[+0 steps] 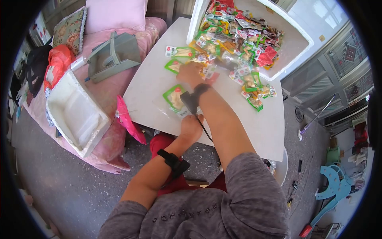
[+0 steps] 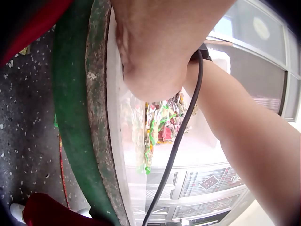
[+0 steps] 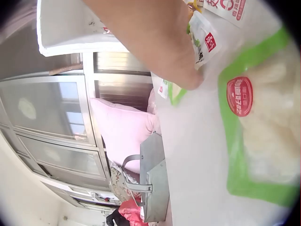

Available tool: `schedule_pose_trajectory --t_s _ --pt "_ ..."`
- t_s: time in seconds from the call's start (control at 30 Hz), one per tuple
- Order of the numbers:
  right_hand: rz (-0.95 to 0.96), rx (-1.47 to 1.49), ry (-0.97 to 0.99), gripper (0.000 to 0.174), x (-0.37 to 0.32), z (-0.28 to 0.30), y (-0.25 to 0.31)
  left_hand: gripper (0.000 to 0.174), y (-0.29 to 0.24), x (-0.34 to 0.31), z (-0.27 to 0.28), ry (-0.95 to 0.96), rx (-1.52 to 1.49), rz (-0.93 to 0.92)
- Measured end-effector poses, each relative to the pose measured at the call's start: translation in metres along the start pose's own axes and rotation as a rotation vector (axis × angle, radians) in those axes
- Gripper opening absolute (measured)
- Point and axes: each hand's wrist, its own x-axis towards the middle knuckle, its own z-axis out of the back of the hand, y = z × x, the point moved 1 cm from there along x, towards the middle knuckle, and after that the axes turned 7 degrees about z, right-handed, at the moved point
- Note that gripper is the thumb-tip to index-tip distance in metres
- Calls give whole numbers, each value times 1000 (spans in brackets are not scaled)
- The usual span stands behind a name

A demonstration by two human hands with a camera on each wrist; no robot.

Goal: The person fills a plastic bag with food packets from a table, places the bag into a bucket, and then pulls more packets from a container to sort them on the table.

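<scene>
Over the middle of the white table my right hand [image 1: 189, 74] is among loose packets, fingertips pointing down beside a green-edged packet [image 1: 173, 65]. Its fingers are blurred in the head view and mostly hidden in the right wrist view; I cannot tell whether they hold anything. My left hand [image 1: 191, 128] is at the table's near edge, fingers curled at the margin of clear plastic film [image 2: 136, 125]. Just beyond it lies a green-bordered food packet [image 1: 175, 98], pale inside with a red round label, large in the right wrist view.
A white foam box [image 1: 296, 44] tipped toward me spills many colourful packets [image 1: 238, 34] onto the table [image 1: 153, 93]. More packets [image 1: 254, 93] lie to the right. On the pink bed at left are a foam tray [image 1: 79, 113], a grey-green carrier [image 1: 115, 59] and a pink bag [image 1: 129, 121].
</scene>
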Motion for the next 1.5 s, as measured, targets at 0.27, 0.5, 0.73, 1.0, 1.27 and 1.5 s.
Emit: schedule_pose_trajectory --t_s 0.27,0.5,0.73,1.0,1.27,1.5 --pt "93 146 -348 19 -18 -11 -18 4 4 -2 -2 -45 72 -85" --pt "145 908 -713 16 -101 11 -58 4 0 -1 2 39 38 -5" --pt "-157 1003 -490 14 -220 13 -84 5 1 0 0 43 12 99" --pt "270 275 -802 10 -279 -43 -37 13 17 20 9 151 -417 363" --pt "232 204 -691 5 -289 -51 -31 15 2 19 19 182 -150 268" --pt "241 131 -653 6 -290 -55 -25 9 -33 12 27 260 445 -42"
